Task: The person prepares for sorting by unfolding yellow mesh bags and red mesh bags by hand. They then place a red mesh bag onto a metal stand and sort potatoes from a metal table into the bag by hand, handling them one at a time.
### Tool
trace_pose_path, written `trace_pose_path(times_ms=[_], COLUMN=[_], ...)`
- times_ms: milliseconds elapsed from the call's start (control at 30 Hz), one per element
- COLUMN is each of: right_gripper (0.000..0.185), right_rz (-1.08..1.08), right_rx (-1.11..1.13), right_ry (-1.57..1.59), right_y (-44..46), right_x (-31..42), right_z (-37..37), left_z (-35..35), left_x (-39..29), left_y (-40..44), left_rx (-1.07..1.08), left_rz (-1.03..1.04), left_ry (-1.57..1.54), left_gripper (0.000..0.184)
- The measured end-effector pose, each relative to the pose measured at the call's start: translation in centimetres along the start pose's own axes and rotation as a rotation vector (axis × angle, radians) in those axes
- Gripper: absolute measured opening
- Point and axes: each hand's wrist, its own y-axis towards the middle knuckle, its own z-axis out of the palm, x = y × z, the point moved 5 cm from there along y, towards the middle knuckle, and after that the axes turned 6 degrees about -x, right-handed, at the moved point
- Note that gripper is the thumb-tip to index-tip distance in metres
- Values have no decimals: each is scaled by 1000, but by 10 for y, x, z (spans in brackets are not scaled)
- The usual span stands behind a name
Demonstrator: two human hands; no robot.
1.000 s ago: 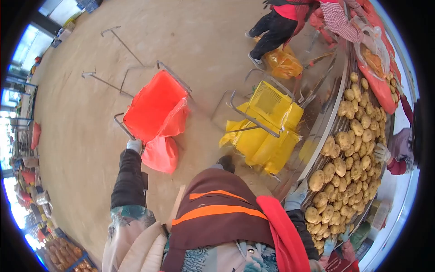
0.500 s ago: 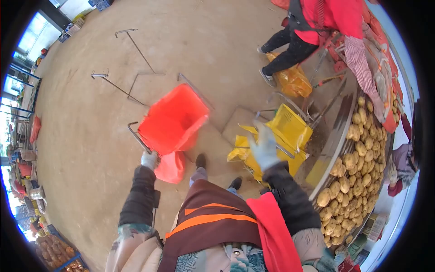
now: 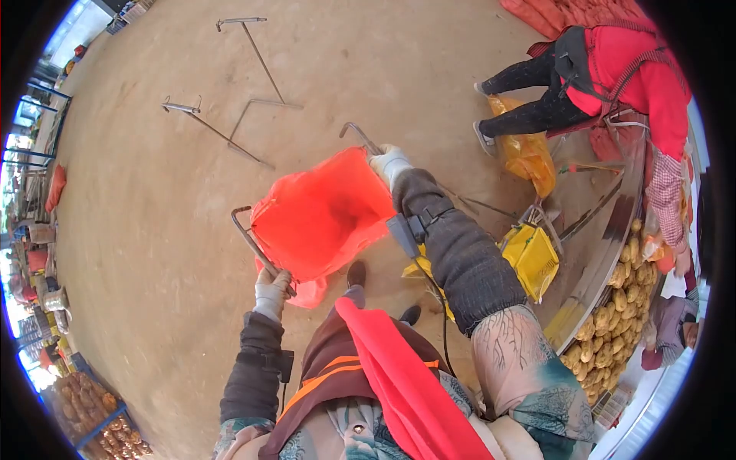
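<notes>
A red plastic bag (image 3: 299,222) hangs with its mouth spread wide between two bent metal rods. My left hand (image 3: 273,294), in a white glove, is closed around the lower end of the left metal rod (image 3: 250,234), beside the bag's near edge. Gloved as well, my right hand (image 3: 390,164) grips the other metal rod (image 3: 357,135) at the bag's far right edge. The bag's lower end shows below its mouth, near my feet. My right forearm covers part of the yellow bag beyond it.
Potatoes (image 3: 609,318) are heaped on a curved table (image 3: 594,287) at my right. A yellow basket (image 3: 530,261) is beside it. A co-worker in red (image 3: 625,73) leans over the table near an orange bag (image 3: 521,157). A bare metal stand (image 3: 264,65) is on the floor ahead.
My right hand has swung from above the yellow bag, left and forward, onto the right rod. The red bag has shifted slightly right. The view has turned, and the co-worker appears farther right.
</notes>
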Motion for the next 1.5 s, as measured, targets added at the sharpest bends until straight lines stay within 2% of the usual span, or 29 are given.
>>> trace_pose_path(times_ms=[133, 233, 367, 467, 567, 600, 667, 733, 767, 800, 833, 900, 933, 967, 1000, 1033, 1067, 1100, 1233, 1333, 1400, 1433, 1500], right_gripper=[28, 23, 23, 24, 22, 21, 19, 19, 19, 20, 21, 28, 23, 21, 21, 24, 27, 28, 30, 32, 33, 34, 35], right_rz=[26, -15, -27, -12, 109, 143, 224, 309, 347, 363, 378, 304, 287, 270, 269, 356, 442, 439, 347, 228, 126, 74, -36], right_rx=[-72, -93, -159, -237, -247, -183, -16, 131, 175, 265, 353, 593, 636, 677, 666, 767, 868, 896, 886, 826, 771, 737, 663], right_ry=[138, 411, 461, 647, 707, 785, 913, 1004, 1048, 1018, 987, 899, 777, 655, 664, 786, 909, 914, 785, 619, 462, 371, 172], right_y=[11, -7, -4, -19, -45, -60, -96, -138, -158, -180, -201, -238, -255, -271, -285, -304, -314, -319, -333, -333, -331, -328, -323], right_x=[8, 30, 17, -3, -27, -35, -48, -65, -76, -86, -95, -104, -97, -89, -94, -97, -96, -97, -103, -106, -105, -105, -101], right_z=[-5, -38, -49, -47, -44, -39, -30, -15, -1, 11, 21, 34, 31, 29, 34, 46, 52, 51, 51, 44, 36, 31, 18], left_z=[1, 12, 18, 17, 11, 1, -6, 9, 9, 13, 36, 93, 113, 136, 158, 176, 196, 215, 275, 311, 333, 341, 354], left_x=[-26, -59, -89, -98, -110, -120, -145, -198, -213, -226, -243, -280, -284, -284, -282, -276, -262, -249, -202, -175, -173, -169, -168], left_y=[16, 30, 47, 56, 70, 82, 103, 94, 113, 131, 124, 85, 82, 76, 68, 67, 65, 62, 56, 49, 42, 44, 52], left_rx=[-73, 18, 59, 103, 189, 190, 232, 243, 231, 218, 231, 171, 180, 306, 434, 443, 545, 651, 835, 919, 744, 757, 643], left_rz=[62, 129, 191, 208, 306, 309, 451, 390, 587, 792, 803, 988, 999, 1133, 1269, 1282, 1349, 1416, 1384, 1475, 1517, 1524, 1556], left_ry=[32, 77, 175, 255, 346, 347, 603, 864, 1062, 1254, 1256, 1756, 1760, 1789, 1809, 1811, 1793, 1771, 1838, 1781, 1851, 1852, 1972], left_gripper=[11, 9, 9, 10, 15, 15, 19, 25, 25, 24, 24, 21, 21, 18, 15, 15, 13, 12, 11, 12, 15, 15, 16])
